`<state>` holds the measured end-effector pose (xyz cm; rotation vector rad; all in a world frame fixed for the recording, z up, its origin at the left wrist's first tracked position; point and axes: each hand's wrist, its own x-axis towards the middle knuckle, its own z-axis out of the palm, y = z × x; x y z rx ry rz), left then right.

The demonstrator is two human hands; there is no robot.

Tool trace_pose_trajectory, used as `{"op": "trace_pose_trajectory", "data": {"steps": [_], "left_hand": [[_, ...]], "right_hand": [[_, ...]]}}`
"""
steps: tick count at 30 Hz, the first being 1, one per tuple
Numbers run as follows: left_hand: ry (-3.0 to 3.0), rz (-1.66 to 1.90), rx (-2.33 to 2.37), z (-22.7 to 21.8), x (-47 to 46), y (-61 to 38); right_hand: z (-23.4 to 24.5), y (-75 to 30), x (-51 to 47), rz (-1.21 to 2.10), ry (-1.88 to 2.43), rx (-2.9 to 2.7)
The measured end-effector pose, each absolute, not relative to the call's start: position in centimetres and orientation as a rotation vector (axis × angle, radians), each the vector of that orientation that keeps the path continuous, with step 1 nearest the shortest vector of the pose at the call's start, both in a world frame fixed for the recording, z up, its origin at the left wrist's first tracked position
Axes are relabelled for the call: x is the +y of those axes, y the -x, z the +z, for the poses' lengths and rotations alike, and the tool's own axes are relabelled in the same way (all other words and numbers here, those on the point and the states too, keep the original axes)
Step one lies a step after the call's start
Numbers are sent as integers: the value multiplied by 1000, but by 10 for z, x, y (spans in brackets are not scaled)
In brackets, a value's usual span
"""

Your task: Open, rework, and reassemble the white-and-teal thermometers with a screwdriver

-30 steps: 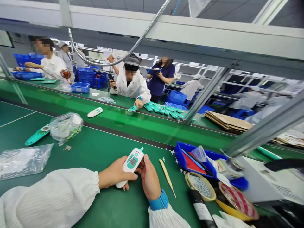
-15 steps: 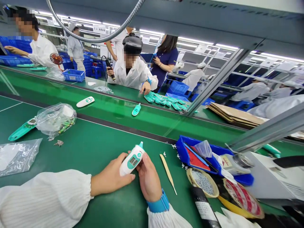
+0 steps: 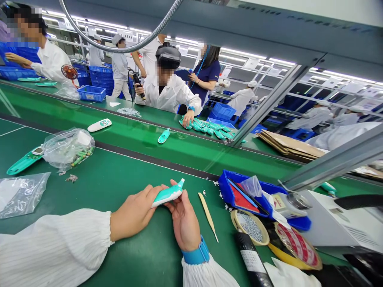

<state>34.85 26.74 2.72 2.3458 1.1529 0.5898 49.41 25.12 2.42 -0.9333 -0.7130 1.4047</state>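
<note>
Both my hands hold one white and turquoise ear thermometer (image 3: 168,194) above the green bench (image 3: 134,255). My left hand (image 3: 133,213) is wrapped round its lower end. At the probe end, the fingers of my right hand (image 3: 186,217) close on the body; a blue wrist strap (image 3: 196,252) is on that wrist. The thermometer lies on its side, its turquoise back and white edge showing, with the screen out of sight. Just right of my right hand, a cream-coloured pointed stick (image 3: 208,215) rests on the bench.
A blue tray (image 3: 223,187) with tools, a dish of small metal parts (image 3: 249,227), a tape roll (image 3: 296,247) and a dark bottle (image 3: 251,259) crowd the right. Plastic bags (image 3: 68,147) lie left. Beyond, a belt (image 3: 128,137) carries thermometer shells (image 3: 164,136). A co-worker (image 3: 167,87) sits opposite.
The thermometer has been rolled in my hands: its screen side faced me before, and now its turquoise back and side do. The shells on the belt have shifted slightly left in view.
</note>
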Motion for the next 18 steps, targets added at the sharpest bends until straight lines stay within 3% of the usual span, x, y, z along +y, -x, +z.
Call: {"op": "trace_pose_trajectory", "data": {"steps": [18], "left_hand": [[-2371,482,1185,30,268,-349]], "right_hand": [[22,-496,253,1412,950,-703]]}}
